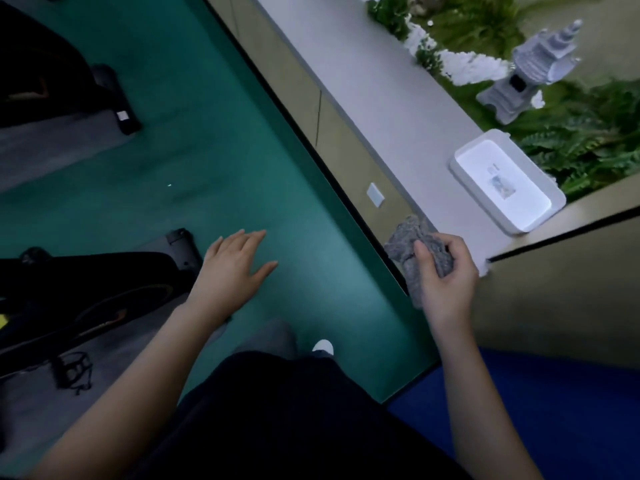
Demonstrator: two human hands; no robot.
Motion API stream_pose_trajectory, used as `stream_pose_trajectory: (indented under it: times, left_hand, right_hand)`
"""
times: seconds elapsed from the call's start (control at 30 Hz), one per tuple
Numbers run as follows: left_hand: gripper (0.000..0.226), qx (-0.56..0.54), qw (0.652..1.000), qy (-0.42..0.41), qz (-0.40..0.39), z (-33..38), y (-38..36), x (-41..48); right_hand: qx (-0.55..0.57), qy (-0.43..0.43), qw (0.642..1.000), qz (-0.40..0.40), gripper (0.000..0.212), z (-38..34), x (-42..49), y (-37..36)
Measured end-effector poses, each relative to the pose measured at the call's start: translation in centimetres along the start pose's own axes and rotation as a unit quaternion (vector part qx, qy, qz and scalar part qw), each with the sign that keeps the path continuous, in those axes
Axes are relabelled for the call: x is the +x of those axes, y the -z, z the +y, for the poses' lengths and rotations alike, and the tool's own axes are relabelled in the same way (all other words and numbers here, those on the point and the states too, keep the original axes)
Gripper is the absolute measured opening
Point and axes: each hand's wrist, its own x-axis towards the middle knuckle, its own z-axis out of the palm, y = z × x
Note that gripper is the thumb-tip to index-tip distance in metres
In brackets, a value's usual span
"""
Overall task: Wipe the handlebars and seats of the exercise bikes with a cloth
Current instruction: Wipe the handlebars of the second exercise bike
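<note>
The right hand (446, 271) grips a crumpled grey fabric cloth (405, 244) at 3 o'clock, its long axis running 12 to 6 with a tail below the fist. The left hand (235, 265), fingers straight and spread, holds nothing at centre. The step appears to be approach: the black exercise bike (86, 299) at 8 o'clock lies 9 to 3, handlebar and seat out of view, so the next move calls for turning toward it.

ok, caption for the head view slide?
Right hand grips a grey cloth near the white tray on the ledge; left hand open above the green floor by an exercise bike.
</note>
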Motion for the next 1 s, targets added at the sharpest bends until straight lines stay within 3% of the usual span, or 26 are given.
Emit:
stream_pose_trajectory:
  times: [0.27,0.73,1.0]
  left_hand:
    - [0.056,-0.021,0.993,0.112,0.031,-4.6,2.5,5.3]
    - [0.055,-0.062,0.987,0.134,0.069,-14.1,10.6,22.7]
    - [0.057,-0.092,0.965,0.232,0.08,-18.3,11.4,25.3]
  right_hand:
    - [0.004,0.011,0.994,-0.111,0.022,-2.3,8.4,-8.9]
    - [-0.01,0.079,0.983,-0.165,0.009,-11.9,22.7,-26.6]
    - [-0.028,0.091,0.957,-0.274,0.011,-15.0,28.5,-34.3]
